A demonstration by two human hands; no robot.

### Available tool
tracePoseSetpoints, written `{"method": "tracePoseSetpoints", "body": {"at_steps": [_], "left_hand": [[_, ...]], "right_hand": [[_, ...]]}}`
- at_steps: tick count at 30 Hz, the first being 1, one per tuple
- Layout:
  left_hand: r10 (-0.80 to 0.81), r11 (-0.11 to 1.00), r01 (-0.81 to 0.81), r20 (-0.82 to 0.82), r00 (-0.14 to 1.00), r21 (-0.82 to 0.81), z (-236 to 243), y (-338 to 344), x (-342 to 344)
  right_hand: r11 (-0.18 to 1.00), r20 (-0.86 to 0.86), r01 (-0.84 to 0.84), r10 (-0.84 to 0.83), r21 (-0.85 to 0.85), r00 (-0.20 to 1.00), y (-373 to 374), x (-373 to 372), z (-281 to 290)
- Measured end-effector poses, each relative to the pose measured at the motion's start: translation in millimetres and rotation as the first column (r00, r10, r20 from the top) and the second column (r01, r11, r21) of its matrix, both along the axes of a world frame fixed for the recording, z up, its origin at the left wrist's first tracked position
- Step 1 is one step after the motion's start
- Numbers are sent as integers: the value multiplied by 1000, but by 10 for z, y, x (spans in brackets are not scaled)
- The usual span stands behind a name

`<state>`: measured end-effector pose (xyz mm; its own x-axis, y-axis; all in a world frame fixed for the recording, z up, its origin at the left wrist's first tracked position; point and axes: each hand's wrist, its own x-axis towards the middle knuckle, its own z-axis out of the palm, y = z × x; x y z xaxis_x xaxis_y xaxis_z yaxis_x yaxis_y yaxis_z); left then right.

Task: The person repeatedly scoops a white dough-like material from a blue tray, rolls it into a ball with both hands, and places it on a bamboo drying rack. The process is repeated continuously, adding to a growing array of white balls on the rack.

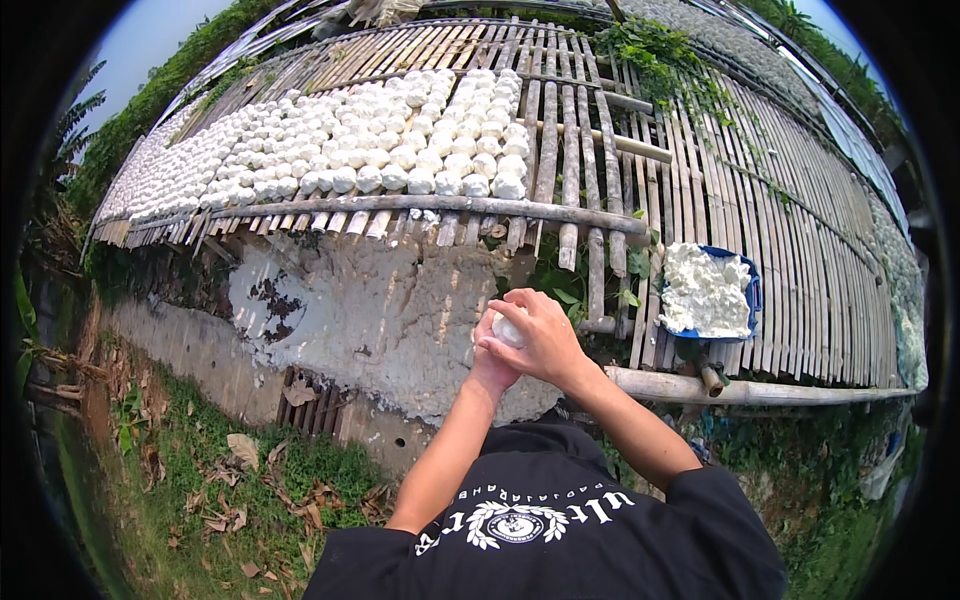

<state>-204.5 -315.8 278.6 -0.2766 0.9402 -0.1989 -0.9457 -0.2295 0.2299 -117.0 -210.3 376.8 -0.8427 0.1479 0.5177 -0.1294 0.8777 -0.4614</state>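
Note:
A ball of white, doughy paste (508,329) is cupped between my two palms, in front of my chest. My left hand (490,366) supports it from below and the left, fingers curled. Over its top and right side wraps my right hand (546,340), covering much of the ball. To the right of my hands, a blue tub (755,290) heaped with wet white paste (704,288) rests on the bamboo slats. Beyond my hands, many similar white lumps (400,145) sit in close rows on the bamboo rack (590,170).
A thick bamboo pole (790,391) runs along the rack's near right edge; another pole (430,204) borders the rows of lumps. Below lies a ledge smeared with whitish residue (370,310). Grass with dry leaves (240,490) is at lower left. A green vine (650,55) grows across the slats.

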Motion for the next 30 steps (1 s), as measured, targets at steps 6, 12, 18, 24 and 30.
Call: {"method": "tracePoseSetpoints", "body": {"at_steps": [6,12,18,24,30], "left_hand": [[-36,999,36,36,999,2,146,-3,116],[124,979,-84,-216,968,187,165,114,177],[-215,791,-44,343,914,611,-57,154,64],[-73,973,53,82,994,223,-52,217,124],[-15,995,2,115,993,104,-49,294,67]], "right_hand": [[995,133,-104,103,4,986,49,20,2],[991,119,100,-89,-91,989,90,17,4],[990,-47,-116,120,75,992,150,-17,-43],[975,159,-190,206,-111,965,250,13,-28],[1000,-23,-17,17,1,1000,233,47,-73]]}}
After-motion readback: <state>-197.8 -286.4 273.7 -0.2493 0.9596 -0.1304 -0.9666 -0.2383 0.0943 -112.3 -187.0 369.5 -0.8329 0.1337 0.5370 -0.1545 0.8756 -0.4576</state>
